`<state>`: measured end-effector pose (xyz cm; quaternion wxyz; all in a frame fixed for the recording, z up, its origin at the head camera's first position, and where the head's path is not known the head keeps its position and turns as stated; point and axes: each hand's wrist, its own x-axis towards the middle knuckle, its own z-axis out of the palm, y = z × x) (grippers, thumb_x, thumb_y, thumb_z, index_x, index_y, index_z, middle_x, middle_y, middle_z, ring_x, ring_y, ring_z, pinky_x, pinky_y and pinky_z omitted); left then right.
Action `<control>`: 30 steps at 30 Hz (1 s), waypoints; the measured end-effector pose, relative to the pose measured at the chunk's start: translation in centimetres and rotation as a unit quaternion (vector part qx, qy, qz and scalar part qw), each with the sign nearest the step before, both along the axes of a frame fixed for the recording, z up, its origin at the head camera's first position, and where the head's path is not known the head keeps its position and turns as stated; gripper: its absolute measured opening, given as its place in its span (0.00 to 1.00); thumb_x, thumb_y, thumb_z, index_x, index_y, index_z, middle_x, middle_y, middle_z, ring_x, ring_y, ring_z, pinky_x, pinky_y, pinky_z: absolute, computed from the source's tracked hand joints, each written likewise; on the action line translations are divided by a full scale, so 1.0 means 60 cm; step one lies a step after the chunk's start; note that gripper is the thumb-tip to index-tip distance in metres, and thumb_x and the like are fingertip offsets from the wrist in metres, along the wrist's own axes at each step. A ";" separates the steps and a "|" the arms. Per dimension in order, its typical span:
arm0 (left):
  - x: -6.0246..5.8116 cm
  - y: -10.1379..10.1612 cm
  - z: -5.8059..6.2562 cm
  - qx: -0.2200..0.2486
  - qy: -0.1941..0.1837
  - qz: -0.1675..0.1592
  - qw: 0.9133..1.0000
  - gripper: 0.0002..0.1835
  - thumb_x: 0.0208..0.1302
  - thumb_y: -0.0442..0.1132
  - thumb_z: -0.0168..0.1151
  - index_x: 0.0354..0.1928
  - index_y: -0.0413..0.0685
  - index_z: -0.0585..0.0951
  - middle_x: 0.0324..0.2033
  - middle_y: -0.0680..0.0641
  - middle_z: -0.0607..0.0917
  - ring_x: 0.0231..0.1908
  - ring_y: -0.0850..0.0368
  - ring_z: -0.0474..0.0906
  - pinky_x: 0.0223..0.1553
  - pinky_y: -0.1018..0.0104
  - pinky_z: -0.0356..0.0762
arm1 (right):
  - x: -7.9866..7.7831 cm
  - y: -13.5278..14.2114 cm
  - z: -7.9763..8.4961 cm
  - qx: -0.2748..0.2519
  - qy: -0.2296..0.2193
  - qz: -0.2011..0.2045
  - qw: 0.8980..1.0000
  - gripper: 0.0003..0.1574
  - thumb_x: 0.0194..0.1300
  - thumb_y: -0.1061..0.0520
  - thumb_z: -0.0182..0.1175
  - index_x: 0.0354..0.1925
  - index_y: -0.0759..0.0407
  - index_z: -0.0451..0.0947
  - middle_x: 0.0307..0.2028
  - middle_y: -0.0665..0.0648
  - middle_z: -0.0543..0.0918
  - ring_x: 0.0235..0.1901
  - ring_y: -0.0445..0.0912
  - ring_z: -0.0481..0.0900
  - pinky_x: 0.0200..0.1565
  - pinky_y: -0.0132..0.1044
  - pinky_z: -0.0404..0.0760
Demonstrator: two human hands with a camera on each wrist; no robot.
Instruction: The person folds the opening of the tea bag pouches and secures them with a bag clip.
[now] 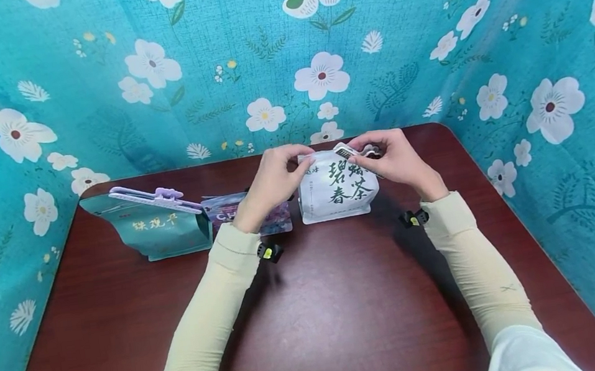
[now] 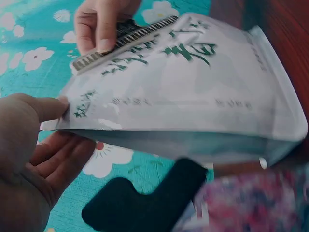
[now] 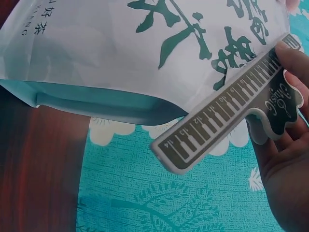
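A white tea bag (image 1: pixel 332 190) with green Chinese characters stands upright at the back of the table. My left hand (image 1: pixel 279 178) pinches its top left corner; in the left wrist view the thumb lies on the front and the fingers (image 2: pixel 63 154) behind. With my right hand (image 1: pixel 392 157) I grip a bag clip (image 3: pixel 227 101) printed with piano keys and the word "Music". The clip lies slantwise across the bag's upper right part. Whether its jaws grip the bag cannot be made out.
On the left stands a green tea bag (image 1: pixel 162 228) with a purple clip (image 1: pixel 155 198) along its top. Between the two bags sits a purple-pink pouch (image 1: pixel 279 219), partly behind my left arm; a black object (image 2: pixel 145 203) shows beside it. Flowered turquoise cloth (image 1: pixel 258 59) surrounds the brown table (image 1: pixel 337 318).
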<state>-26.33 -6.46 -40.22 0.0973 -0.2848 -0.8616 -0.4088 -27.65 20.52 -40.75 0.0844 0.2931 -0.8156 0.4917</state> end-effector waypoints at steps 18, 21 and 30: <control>0.054 -0.303 0.151 -0.156 0.145 0.148 0.966 0.31 0.78 0.48 0.52 0.78 0.50 0.63 0.78 0.44 0.60 0.78 0.44 0.51 0.78 0.48 0.44 | -0.037 0.118 -0.006 0.128 0.047 -0.116 0.984 0.29 0.78 0.48 0.55 0.71 0.55 0.71 0.71 0.63 0.71 0.75 0.58 0.61 0.74 0.56 0.56; 0.062 -0.367 0.162 -0.174 0.116 0.201 0.957 0.31 0.79 0.49 0.48 0.79 0.49 0.61 0.79 0.43 0.57 0.79 0.43 0.46 0.78 0.46 0.40 | -0.042 0.131 -0.005 0.202 0.024 -0.138 0.969 0.38 0.79 0.42 0.50 0.76 0.58 0.62 0.76 0.66 0.62 0.78 0.62 0.50 0.76 0.62 0.43; 0.065 -0.493 0.163 -0.215 0.045 0.306 0.926 0.35 0.80 0.54 0.35 0.81 0.46 0.48 0.81 0.41 0.45 0.80 0.38 0.36 0.76 0.38 0.33 | -0.080 0.140 -0.010 0.322 -0.025 -0.187 0.928 0.54 0.76 0.27 0.40 0.81 0.59 0.45 0.80 0.66 0.44 0.79 0.66 0.35 0.74 0.65 0.27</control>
